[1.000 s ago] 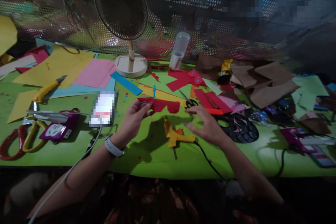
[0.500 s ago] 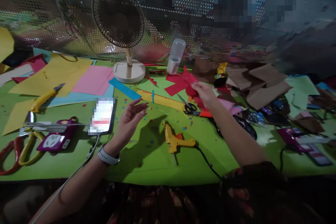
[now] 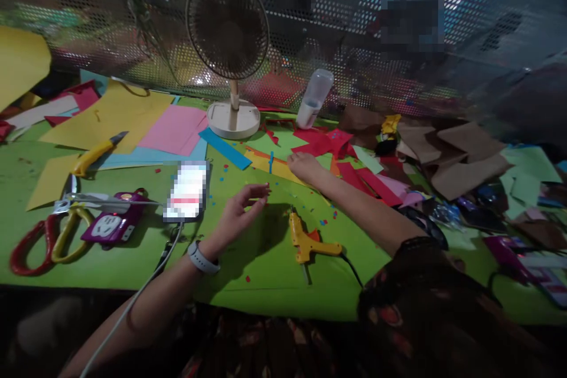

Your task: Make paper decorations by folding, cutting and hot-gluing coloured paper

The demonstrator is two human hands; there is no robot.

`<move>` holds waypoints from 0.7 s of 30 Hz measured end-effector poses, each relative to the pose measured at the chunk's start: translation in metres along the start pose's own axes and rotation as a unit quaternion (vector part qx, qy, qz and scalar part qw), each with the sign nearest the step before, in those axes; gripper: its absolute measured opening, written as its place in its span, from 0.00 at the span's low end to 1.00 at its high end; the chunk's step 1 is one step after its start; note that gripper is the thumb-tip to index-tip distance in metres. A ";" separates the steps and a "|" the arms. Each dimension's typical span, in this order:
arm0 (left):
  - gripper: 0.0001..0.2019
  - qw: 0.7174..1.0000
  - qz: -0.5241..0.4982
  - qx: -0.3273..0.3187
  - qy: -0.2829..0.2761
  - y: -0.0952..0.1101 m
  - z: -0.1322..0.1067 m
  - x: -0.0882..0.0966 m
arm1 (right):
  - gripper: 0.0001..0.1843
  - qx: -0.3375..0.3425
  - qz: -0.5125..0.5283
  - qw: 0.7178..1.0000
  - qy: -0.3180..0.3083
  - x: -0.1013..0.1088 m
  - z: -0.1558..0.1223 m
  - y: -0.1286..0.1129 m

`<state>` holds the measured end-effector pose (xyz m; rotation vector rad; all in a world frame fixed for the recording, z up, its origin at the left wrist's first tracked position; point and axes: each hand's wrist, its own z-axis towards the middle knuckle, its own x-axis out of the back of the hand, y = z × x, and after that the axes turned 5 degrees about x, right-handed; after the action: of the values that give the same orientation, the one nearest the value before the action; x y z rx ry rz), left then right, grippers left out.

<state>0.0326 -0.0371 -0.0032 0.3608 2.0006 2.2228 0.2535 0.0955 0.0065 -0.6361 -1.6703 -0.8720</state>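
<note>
One blue paper strip (image 3: pixel 225 149) looks cut; the left hand (image 3: pixel 243 212) has parted fingers, apparently empty; a yellow strip (image 3: pixel 283 171) reaches the right hand (image 3: pixel 305 166), whose grip I cannot tell; the glue gun (image 3: pixel 310 242) lies unheld; red pieces (image 3: pixel 378 187) seem not yet joined.

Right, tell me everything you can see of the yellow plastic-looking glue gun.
The yellow plastic-looking glue gun lies on its side on the bright green tabletop, its narrow dark nozzle pointing away from the person. Its handle extends rightward, with a small orange trigger alongside. A pale, slim glue stick protrudes from the rear, and a thin black cord leaves the handle's end. Neither the left hand nor the right hand touches it.
</note>
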 end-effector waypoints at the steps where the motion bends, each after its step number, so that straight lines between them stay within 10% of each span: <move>1: 0.14 0.999 0.025 -0.008 -0.020 0.000 -0.002 -0.001 | 0.19 -0.001 -0.004 1.000 -0.002 0.001 0.000 0.001; 6: 0.23 0.972 0.197 -0.047 -0.120 0.013 -0.014 -0.008 | 0.18 -0.043 -0.004 0.999 0.012 0.004 -0.003 0.008; 14: 0.65 0.898 0.383 -0.046 -0.213 0.026 -0.052 -0.031 | 0.16 -0.139 0.065 0.983 0.096 0.006 -0.004 0.031; 21: 0.71 0.872 0.434 -0.027 -0.224 0.015 -0.077 -0.055 | 0.21 -0.178 0.118 0.953 0.213 0.017 -0.013 0.051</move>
<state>0.0664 -0.1271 -0.0006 1.8801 1.6647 2.2407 0.2964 0.1147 0.0366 -0.8071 -1.0334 -1.0584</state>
